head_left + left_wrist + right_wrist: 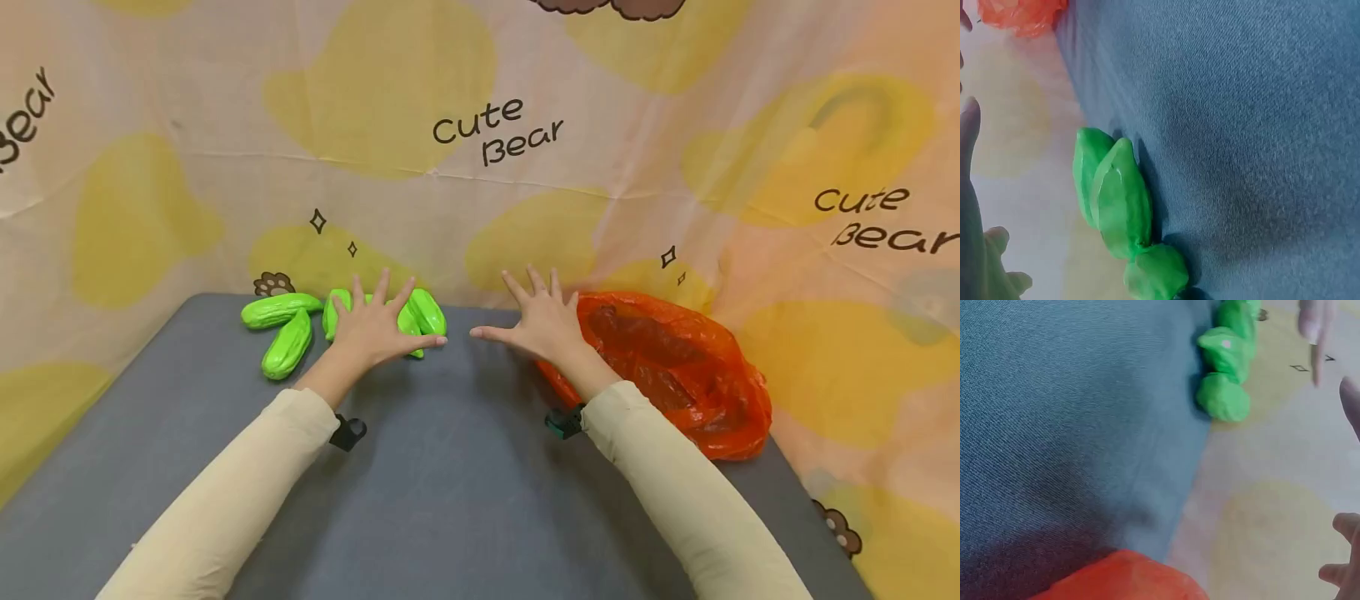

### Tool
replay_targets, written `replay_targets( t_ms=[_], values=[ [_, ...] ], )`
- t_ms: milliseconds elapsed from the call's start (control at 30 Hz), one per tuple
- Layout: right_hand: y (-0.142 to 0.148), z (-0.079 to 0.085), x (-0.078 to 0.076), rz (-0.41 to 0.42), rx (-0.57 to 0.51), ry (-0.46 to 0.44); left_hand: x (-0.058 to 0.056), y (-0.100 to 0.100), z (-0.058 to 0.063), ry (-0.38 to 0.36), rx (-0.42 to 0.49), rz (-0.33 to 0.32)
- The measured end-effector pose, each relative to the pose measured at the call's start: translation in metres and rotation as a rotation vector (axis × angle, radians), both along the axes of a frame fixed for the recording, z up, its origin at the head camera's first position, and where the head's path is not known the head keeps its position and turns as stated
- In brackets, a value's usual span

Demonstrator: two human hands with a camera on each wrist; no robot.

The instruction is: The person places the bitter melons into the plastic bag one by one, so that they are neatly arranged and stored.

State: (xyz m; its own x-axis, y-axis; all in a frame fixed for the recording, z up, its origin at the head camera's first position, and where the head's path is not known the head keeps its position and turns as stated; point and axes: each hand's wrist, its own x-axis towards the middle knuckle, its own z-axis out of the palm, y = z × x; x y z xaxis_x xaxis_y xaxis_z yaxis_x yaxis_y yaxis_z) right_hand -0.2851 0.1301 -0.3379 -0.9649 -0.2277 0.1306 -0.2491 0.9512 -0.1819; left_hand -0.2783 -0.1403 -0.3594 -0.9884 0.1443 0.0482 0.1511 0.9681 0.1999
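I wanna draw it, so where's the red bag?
In the head view, the red bag lies at the back right of the grey table, partly behind the right hand and right sleeve.

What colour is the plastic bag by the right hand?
The plastic bag is bright orange-red; the head view shows it best.

PASS: table (450, 500) front, 1 middle gap | BLOCK: green vegetables (287, 344) left, red bag (723, 417) right, cloth (405, 92) behind
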Motion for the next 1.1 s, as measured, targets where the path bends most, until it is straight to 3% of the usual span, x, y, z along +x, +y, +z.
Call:
replay_targets(
  t_ms=[167, 433, 600, 867, 1100],
  values=[
    [0.02, 0.004, 0.011, 0.002, -0.082, 0.057, 0.004, 0.005, -0.001, 0.029, 0.046, -0.01],
    [0.065, 0.01, 0.033, 0.025, -0.246, 0.2, -0.003, 0.007, -0.008, 0.033, 0.14, -0.025],
    [0.089, 0.009, 0.046, 0.022, -0.29, 0.262, -0.005, 0.006, -0.014, 0.047, 0.223, -0.036],
    [0.133, 0.005, 0.069, -0.007, -0.344, 0.283, -0.006, 0.007, -0.02, 0.087, 0.367, -0.043],
    [0.172, 0.005, 0.085, -0.04, -0.426, 0.37, -0.01, 0.022, -0.027, 0.149, 0.469, -0.063]
  ],
)
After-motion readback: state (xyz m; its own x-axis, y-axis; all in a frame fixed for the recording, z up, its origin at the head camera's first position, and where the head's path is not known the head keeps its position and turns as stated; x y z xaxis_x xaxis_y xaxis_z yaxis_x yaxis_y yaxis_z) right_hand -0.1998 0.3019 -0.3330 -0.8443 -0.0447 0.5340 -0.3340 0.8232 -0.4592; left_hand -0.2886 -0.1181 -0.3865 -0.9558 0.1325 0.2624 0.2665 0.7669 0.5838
